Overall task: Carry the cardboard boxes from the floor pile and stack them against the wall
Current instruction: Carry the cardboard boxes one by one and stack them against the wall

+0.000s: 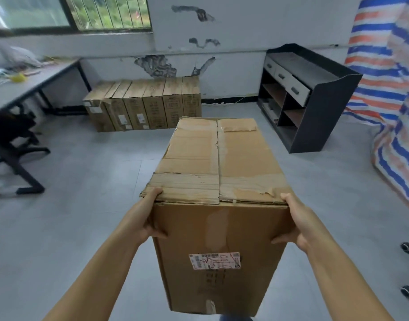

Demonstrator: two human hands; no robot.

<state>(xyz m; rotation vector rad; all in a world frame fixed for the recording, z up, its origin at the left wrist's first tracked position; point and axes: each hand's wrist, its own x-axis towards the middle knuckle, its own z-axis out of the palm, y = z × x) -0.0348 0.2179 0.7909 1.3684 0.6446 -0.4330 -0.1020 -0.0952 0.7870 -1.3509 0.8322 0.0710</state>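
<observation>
- A large cardboard box (218,193) is held up in front of the person, clear of the grey floor (94,172), its long taped top running away from the camera towards the wall (233,42).
- The left hand (148,218) grips the box's near left top corner, fingers curled over the top edge and thumb pressed on the near face.
- The right hand (296,222) grasps the near right top corner in the same manner, fingers wrapped round the side, thumb on the near face.
- A white shipping label (214,260) with red scribble sits on the near face, below the hands.
- Beyond the box's far end, a row of upright cartons (148,105) stands on the floor against the wall.
- Right of the box, a dark cabinet (314,96) with pale drawers stands by the same wall, and further right hangs a striped tarpaulin (388,89).
- Left of the box are a grey desk (20,89) and a black chair (11,135) beneath it.
- A barred window (71,12) is above the desk.
</observation>
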